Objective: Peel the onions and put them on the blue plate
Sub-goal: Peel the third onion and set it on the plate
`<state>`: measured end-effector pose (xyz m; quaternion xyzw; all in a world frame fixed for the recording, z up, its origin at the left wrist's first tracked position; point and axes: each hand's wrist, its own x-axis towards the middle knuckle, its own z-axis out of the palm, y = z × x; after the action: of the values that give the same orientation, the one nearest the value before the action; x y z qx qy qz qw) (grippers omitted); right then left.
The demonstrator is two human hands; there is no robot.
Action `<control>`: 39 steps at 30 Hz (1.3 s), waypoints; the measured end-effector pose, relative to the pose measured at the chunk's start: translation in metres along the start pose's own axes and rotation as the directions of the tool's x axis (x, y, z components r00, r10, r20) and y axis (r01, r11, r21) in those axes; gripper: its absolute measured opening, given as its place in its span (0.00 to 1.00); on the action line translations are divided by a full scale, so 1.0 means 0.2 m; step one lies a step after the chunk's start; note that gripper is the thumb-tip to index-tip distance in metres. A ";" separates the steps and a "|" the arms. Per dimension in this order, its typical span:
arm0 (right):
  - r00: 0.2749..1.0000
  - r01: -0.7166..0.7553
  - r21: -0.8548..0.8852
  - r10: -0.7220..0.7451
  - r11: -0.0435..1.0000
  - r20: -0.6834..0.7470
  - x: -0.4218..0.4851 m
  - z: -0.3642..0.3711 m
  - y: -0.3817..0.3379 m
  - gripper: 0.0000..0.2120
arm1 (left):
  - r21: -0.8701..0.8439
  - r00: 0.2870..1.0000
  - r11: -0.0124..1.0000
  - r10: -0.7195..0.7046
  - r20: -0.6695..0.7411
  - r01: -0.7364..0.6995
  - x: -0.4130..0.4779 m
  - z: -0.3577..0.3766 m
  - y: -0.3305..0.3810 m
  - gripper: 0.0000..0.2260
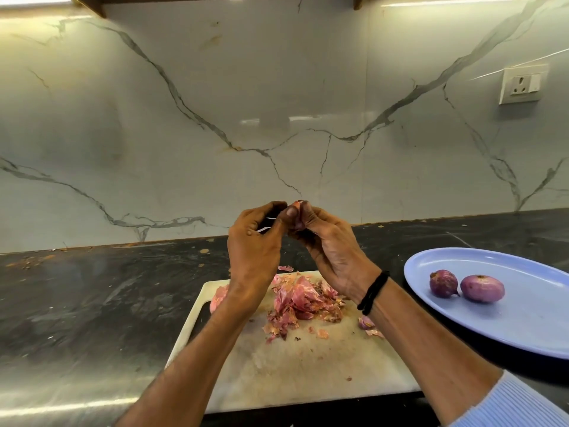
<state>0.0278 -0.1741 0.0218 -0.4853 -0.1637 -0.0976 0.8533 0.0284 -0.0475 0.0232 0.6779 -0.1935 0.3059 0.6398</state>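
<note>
Purple onion is pinched in the curled right hand. The left hand, touching it, grips what looks like a small knife, thumb on the skin. A slipping blade could nick the holding fingers. The blue plate, right of both hands, holds two peeled onions.

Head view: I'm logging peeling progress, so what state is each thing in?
Onion, held up, mostly hidden by fingers.
Left hand, pinches the onion's top.
Right hand, grips the onion.
Plate, on the counter.
Plate onions, peeled, lying side by side.
Peels, piled on the board.
Socket, nothing plugged in.
</note>
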 end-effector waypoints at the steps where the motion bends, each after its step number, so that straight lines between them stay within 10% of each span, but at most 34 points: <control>1: 1.000 0.007 -0.003 -0.007 1.000 0.005 0.00 0.00 0.01 0.14 | 0.000 1.000 1.000 0.002 -0.012 -0.002 0.00 0.00 0.00 0.08; 20: 0.998 -0.057 0.054 0.055 0.997 0.027 0.00 0.01 -0.01 0.13 | 0.058 0.962 0.985 -0.145 -0.232 0.163 0.04 -0.03 -0.08 0.09; 39: 0.999 0.011 0.031 -0.009 0.999 -0.039 -0.01 -0.01 -0.03 0.19 | 0.047 0.980 0.982 -0.187 0.069 0.184 0.00 0.00 0.00 0.12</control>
<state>0.0252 -0.1778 0.0251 -0.4689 -0.1509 -0.1088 0.8634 0.0279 -0.0472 0.0236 0.7164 -0.1464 0.2237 0.6445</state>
